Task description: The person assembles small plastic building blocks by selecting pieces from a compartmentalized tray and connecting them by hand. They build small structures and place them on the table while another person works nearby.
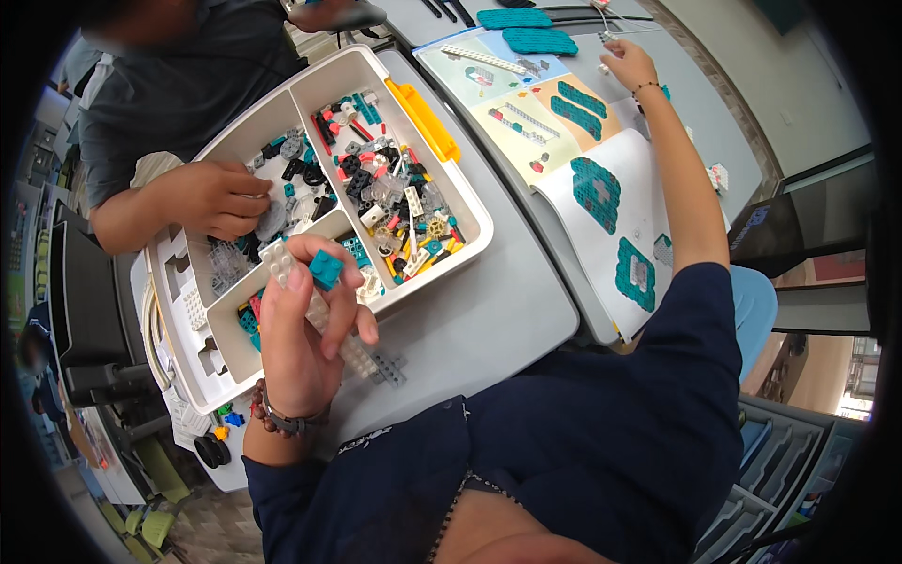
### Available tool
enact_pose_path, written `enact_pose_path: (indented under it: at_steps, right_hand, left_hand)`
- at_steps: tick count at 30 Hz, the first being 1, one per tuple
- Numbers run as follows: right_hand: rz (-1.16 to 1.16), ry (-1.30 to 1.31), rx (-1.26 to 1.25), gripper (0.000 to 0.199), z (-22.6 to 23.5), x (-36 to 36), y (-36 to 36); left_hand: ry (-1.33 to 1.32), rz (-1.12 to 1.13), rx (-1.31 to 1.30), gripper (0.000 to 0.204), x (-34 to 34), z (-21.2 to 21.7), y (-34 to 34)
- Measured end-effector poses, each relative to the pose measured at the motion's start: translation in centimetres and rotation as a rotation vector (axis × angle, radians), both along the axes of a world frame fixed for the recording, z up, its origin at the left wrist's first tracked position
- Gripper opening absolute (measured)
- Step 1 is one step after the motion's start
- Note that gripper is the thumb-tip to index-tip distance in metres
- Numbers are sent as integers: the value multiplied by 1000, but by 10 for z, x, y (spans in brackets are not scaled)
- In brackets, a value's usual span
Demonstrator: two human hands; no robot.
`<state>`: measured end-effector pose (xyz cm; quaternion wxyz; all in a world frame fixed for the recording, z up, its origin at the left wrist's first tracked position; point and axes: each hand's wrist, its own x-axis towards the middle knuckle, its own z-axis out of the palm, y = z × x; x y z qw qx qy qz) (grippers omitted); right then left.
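Observation:
My left hand (pixel 305 315) is raised in front of the white bin, fingers curled round a long pale studded building-block beam (pixel 355 355) that runs down toward my chest. A grey cross-shaped piece (pixel 387 367) is at its lower end. Between the same fingers sits a teal building brick (pixel 325 269). My right hand (pixel 631 68) reaches far across to the top of an open picture booklet (pixel 526 141). Its fingertips close together by small grey and white pieces; what they pinch is too small to make out.
The white sorting bin (pixel 474 202) holds many loose building pieces in compartments, with a yellow clip (pixel 423 122) on its side. Across it, another person's hand (pixel 221 199) reaches inside. Teal plates (pixel 540 40) lie beyond the booklet. Black wheels (pixel 212 449) stand at the table's left edge.

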<state>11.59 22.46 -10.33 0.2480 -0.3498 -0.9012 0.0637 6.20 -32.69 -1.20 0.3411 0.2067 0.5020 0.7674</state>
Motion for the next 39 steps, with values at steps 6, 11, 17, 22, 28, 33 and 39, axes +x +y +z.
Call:
enact_pose_path:
  at_steps: [6,11,17,22,28,33,39]
  right_hand:
    - [576,341,-128,27,88,16,-194]
    - [846,300,-85,24,129,50,-295]
    - [890,259,-398,18,136,55,-310]
    - [1025,19,-161,17,122,26,-338]
    - [1144,26,-158,15,131,-9,-374]
    - [1238,10,-152,16,134,-26,-406]
    - [1329,-235,-152,9,107,-54,-435]
  left_hand:
    - [-54,-28,47,31,5,5,1]
    - [-66,-66,90,31,6,2,-28]
    - [-45,114,11,26,7,-3,-85]
    - [-67,223,98,21,9,-18,-127]
    - [-184,252,178,26,4,-38,-148]
    - [-201,230,219,24,-1,-50,-158]
    - [-192,114,333,21,2,-59,-172]
